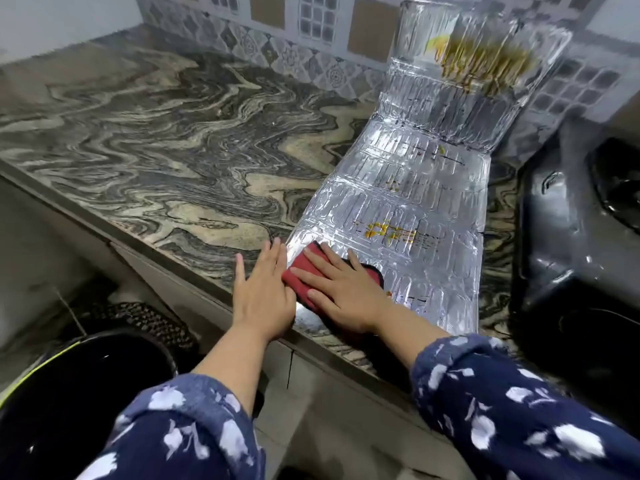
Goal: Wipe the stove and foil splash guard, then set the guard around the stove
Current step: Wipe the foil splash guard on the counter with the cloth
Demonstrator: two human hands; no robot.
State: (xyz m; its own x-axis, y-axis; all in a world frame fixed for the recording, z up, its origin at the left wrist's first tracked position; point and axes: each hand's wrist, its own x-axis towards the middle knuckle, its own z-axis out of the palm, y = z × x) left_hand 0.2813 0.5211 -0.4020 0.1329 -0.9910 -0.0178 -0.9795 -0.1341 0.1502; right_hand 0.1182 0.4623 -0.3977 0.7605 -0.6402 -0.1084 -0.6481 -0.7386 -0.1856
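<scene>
Two hands on the foil guard, one pressing a red cloth

Two hands of mine reach out over a marbled stone surface (166, 133). My right hand (341, 292) lies flat with fingers spread, palm down on a red cloth (304, 268) with a dark edge. It presses the cloth rather than gripping it. The cloth sits on the near end of the foil guard (408, 202), close to the surface's front edge.

My left hand (263, 289) is open and flat too, fingers together, holding nothing. It rests at the guard's near left corner, just beside the cloth and touching its left edge.

The guard lies unfolded on the surface, stretching away from me. Its far panels rise and lean against the tiled wall (311, 26). Yellow-brown stains show on the raised far panel, and smaller yellow marks on the flat panel just beyond the cloth.

The black stove (568, 237) sits to the right of the guard, close beside it, partly cut off by the frame edge.

Both my sleeves (502, 403) are dark blue with white print. Below the surface to my left stands a dark round bucket (69, 393) on the floor.
</scene>
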